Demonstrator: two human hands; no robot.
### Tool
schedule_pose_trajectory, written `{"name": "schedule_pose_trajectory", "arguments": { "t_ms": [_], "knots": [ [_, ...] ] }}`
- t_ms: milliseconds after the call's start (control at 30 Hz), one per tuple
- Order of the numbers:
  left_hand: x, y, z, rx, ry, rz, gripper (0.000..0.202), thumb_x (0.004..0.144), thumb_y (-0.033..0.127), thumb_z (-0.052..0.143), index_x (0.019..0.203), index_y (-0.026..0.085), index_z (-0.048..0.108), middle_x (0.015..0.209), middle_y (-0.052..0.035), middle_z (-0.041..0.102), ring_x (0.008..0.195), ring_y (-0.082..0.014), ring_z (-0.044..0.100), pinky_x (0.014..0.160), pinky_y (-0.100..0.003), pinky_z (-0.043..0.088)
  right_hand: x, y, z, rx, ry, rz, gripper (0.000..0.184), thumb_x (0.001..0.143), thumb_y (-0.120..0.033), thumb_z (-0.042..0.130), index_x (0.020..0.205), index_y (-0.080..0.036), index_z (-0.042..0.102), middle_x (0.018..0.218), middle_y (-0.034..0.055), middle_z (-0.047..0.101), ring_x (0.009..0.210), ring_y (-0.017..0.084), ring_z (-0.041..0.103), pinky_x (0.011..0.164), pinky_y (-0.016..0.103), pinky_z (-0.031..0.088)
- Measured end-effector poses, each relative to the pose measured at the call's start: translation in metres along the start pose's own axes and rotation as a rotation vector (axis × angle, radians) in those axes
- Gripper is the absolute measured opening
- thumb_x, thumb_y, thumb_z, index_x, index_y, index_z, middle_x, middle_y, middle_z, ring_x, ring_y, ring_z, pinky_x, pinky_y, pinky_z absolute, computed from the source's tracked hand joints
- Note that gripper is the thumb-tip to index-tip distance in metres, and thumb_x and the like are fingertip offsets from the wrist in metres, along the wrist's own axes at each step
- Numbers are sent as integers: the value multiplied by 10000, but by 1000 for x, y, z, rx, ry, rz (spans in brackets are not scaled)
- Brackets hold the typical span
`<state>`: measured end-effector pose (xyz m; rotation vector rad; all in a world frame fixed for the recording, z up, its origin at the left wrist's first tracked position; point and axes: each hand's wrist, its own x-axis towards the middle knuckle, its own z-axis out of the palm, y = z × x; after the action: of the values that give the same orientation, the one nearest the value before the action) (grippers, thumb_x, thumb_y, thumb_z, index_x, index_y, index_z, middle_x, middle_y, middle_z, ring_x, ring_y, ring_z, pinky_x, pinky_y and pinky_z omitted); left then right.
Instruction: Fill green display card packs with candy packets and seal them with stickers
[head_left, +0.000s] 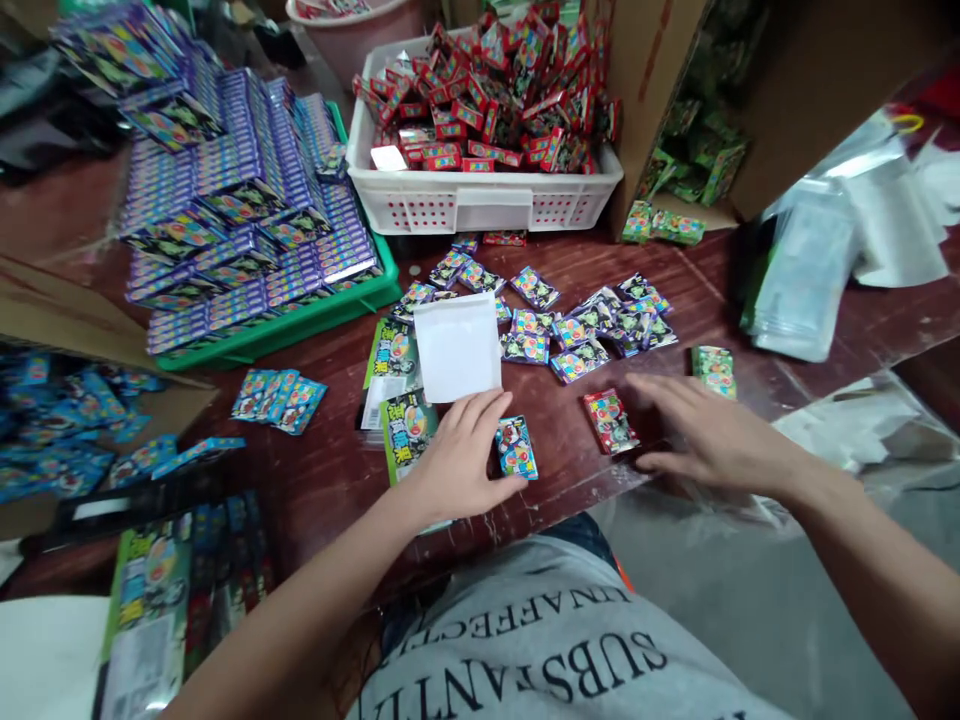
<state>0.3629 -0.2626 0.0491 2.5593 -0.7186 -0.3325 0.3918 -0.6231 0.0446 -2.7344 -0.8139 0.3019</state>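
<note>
On the dark red table, my left hand (469, 455) is open, its fingers and thumb spread around a small blue candy box (516, 447). Whether it touches the box I cannot tell. Under and beyond that hand lie green-and-black printed cards (407, 428) and a white paper piece (457, 350). My right hand (697, 435) is open too, thumb and fingers apart, just right of a red candy box (610, 421). A green candy box (714, 370) lies beyond its knuckles. Several purple candy boxes (581, 360) are scattered ahead of both hands.
A white basket (487, 200) heaped with red boxes stands at the back. Left of it, a green tray (300, 325) carries stacked purple boxes. Blue boxes (279, 400) lie at left. Clear plastic bags (806, 270) and a cardboard box (652, 80) with green boxes are at right.
</note>
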Motion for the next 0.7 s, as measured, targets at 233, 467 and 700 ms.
{"name": "schedule_pose_trajectory", "arguments": {
  "t_ms": [233, 467, 700],
  "knots": [
    [4, 16, 23, 71, 19, -112, 919, 749, 383, 720, 1538, 149, 311, 1441, -163, 518, 1274, -355, 474, 1092, -501, 338, 30, -21, 15, -61, -9, -169, 864, 864, -506, 668, 1586, -204, 302, 1374, 139, 603, 1248, 352, 529, 1114, 564, 364],
    [11, 18, 18, 76, 21, -115, 765, 774, 397, 710, 1452, 160, 445, 1419, -157, 522, 1302, -351, 455, 1072, -498, 341, 62, -42, 9, -236, 168, -48, 731, 911, -686, 545, 1450, -196, 492, 1385, 167, 588, 1200, 378, 508, 979, 529, 398],
    [4, 15, 20, 60, 11, -127, 769, 777, 379, 723, 1458, 172, 431, 1412, -145, 495, 1282, -341, 454, 1074, -491, 364, 73, -69, 34, -222, 176, 18, 357, 966, -500, 574, 1120, -185, 641, 1522, 192, 443, 1180, 365, 538, 915, 493, 464]
  ]
}}
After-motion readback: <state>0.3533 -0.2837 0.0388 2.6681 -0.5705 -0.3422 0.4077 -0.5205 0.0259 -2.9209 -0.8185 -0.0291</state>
